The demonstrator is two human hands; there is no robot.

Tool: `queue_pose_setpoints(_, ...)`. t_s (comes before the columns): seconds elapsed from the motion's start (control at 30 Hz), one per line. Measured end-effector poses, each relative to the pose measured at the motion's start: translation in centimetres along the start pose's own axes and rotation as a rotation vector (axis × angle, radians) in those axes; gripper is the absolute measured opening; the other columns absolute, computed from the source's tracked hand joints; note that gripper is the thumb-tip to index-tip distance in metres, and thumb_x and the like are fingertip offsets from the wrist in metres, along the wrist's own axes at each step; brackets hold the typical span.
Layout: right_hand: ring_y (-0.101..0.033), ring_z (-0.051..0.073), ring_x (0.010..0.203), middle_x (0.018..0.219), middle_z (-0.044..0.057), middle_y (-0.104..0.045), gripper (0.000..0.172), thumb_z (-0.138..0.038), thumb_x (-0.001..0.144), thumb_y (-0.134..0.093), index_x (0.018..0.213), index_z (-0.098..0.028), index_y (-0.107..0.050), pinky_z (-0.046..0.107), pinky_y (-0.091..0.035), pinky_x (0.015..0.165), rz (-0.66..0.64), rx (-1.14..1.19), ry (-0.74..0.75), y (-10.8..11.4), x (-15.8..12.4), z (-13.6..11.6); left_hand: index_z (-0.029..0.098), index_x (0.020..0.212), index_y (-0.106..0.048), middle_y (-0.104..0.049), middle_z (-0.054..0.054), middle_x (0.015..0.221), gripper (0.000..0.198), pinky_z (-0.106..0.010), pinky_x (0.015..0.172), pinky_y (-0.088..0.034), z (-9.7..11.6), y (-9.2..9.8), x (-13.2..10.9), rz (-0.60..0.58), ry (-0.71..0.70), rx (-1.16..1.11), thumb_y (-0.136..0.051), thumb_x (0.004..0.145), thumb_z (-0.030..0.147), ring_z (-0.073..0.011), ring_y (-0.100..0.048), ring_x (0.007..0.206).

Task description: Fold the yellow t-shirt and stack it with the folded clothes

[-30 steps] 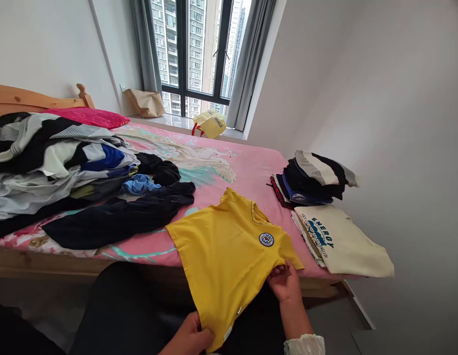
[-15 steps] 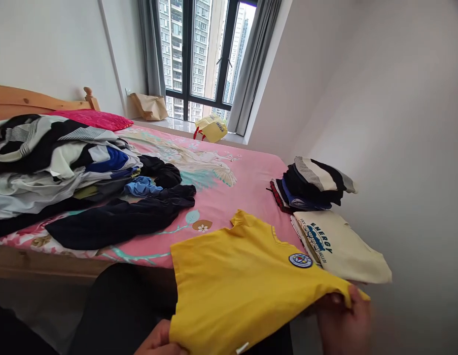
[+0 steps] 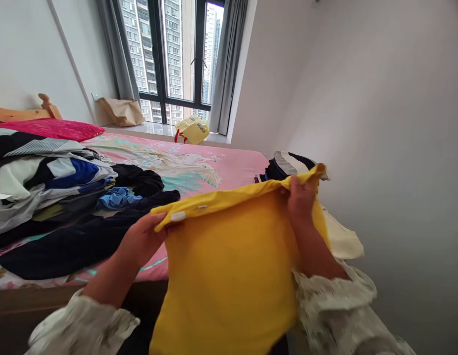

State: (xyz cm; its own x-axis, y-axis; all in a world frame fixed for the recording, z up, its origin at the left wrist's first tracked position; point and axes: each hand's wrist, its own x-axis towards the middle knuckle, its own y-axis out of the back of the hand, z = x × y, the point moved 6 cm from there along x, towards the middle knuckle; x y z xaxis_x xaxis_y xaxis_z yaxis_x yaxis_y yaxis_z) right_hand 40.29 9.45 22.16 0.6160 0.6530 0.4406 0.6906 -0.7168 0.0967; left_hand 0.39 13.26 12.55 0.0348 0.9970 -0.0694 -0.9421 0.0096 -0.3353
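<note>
Currently, a yellow T-shirt (image 3: 232, 266) hangs unfolded at lower centre, between left hand (image 3: 144, 237) and right hand (image 3: 301, 199).
Both hands pinch its upper edge, holding it stretched. At right, a clothes stack (image 3: 288, 162) and a cream garment (image 3: 345, 239) look already folded; the left-hand heap of clothes (image 3: 79, 172) on the bed (image 3: 238, 165) lies loose, apparently undone.

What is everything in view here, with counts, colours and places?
Bed: 1, pink cover, centre
Shirt: 1, yellow, held up, front centre
Clothes heap: 1, mixed colours, bed's left
Folded stack: 1, mostly dark, bed's right
Cream garment: 1, cream, behind shirt
Cushion: 1, crimson, by headboard
Paper bag: 1, brown, windowsill
Printed bag: 1, pale yellow, at windowsill
Curtains: 2, grey, flanking window
Sleeves: 2, off-white, forearms
Left hand, right hand: 2, bare, gripping shirt
</note>
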Motion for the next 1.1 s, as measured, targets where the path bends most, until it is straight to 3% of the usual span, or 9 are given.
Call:
queue_pose_setpoints(0.1,-0.058,0.018,0.09,0.089,0.004,-0.06,0.047,-0.045,0.082,-0.046,0.109,-0.008,-0.056,0.029,-0.041,0.077,-0.056,-0.046,-0.013,-2.9,2.8,5.0,0.014,0.114,-0.059,-0.062,-0.011,0.12,0.043,-0.035,0.087,-0.049,-1.5,-2.6,4.9,-0.12,0.013,0.125,-0.06,0.077,0.035,-0.0248,-0.056,0.111)
queue_pose_setpoints(0.23,-0.058,0.019,0.091,0.099,0.008,-0.063,0.041,-0.046,0.079,-0.053,0.107,-0.016,-0.057,0.03,-0.042,0.079,-0.1,-0.074,-0.073,-1.7,1.3,11.8,0.014,0.115,-0.059,-0.061,-0.013,0.123,0.054,-0.034,0.093,-0.045,-6.5,1.3,5.7,-0.001,0.036,0.413,-0.07,0.069,0.042,-0.0264,-0.054,0.114)
queue_pose_setpoints(0.33,-0.057,0.022,0.091,0.099,0.008,-0.064,0.043,-0.053,0.073,-0.059,0.099,-0.019,-0.06,0.032,-0.042,0.081,-0.082,-0.153,-0.172,2.0,-4.1,16.6,0.012,0.103,-0.064,-0.067,-0.013,0.109,0.053,-0.035,0.094,-0.044,-10.8,6.8,3.6,0.047,0.097,0.552,-0.076,0.06,0.042,-0.0292,-0.059,0.107)
queue_pose_setpoints(0.43,-0.057,0.022,0.078,0.082,0.007,-0.064,0.048,-0.062,0.071,-0.056,0.086,-0.016,-0.059,0.032,-0.044,0.072,0.0,-0.223,-0.358,6.1,-11.9,21.7,0.017,0.096,-0.066,-0.068,-0.01,0.107,0.05,-0.035,0.096,-0.043,-12.9,11.4,1.5,0.125,0.145,0.655,-0.078,0.055,0.043,-0.0304,-0.059,0.106)
queue_pose_setpoints(0.57,-0.061,0.026,0.085,0.086,0.008,-0.068,0.055,-0.068,0.062,-0.06,0.082,-0.016,-0.064,0.03,-0.048,0.068,-0.092,-0.192,-0.748,7.5,-21.4,27.2,0.019,0.096,-0.066,-0.071,-0.007,0.1,0.05,-0.032,0.088,-0.045,-13.1,12.4,0.9,0.085,0.183,0.846,-0.07,0.06,0.054,-0.0285,-0.062,0.098)
queue_pose_setpoints(0.67,-0.062,0.028,0.095,0.097,0.009,-0.069,0.055,-0.061,0.06,-0.068,0.09,-0.015,-0.067,0.029,-0.05,0.073,-0.181,-0.055,-0.835,5.8,-24.2,28.0,0.018,0.096,-0.065,-0.07,-0.005,0.084,0.054,-0.033,0.075,-0.046,-12.9,10.5,1.6,-0.034,0.223,1.15,-0.056,0.068,0.063,-0.0271,-0.064,0.083)
queue_pose_setpoints(0.77,-0.064,0.027,0.09,0.092,0.008,-0.07,0.055,-0.056,0.058,-0.071,0.092,-0.015,-0.064,0.03,-0.052,0.072,-0.093,0.048,-0.84,4.5,-24.0,27.3,0.02,0.097,-0.066,-0.07,-0.004,0.084,0.049,-0.032,0.068,-0.043,-13.1,9.2,2.2,-0.081,0.259,1.317,-0.054,0.07,0.06,-0.0294,-0.063,0.084)
queue_pose_setpoints(0.93,-0.065,0.022,0.078,0.085,0.004,-0.069,0.049,-0.055,0.068,-0.061,0.1,-0.018,-0.057,0.028,-0.052,0.063,0.081,0.124,-0.832,4.3,-22.7,25.3,0.018,0.094,-0.063,-0.069,-0.003,0.08,0.041,-0.028,0.062,-0.047,-15.4,9.5,1.2,-0.028,0.33,0.828,-0.06,0.068,0.049,-0.0227,-0.063,0.074)
queue_pose_setpoints(1.1,-0.064,0.022,0.07,0.076,0.004,-0.068,0.053,-0.063,0.064,-0.064,0.092,-0.019,-0.058,0.026,-0.05,0.056,0.038,0.002,-0.897,6.3,-23.0,24.6,0.02,0.095,-0.057,-0.066,0.0,0.079,0.049,-0.023,0.05,-0.048,-17.7,11.1,-1.7,0.128,0.406,0.503,-0.074,0.056,0.045,-0.0168,-0.062,0.067)
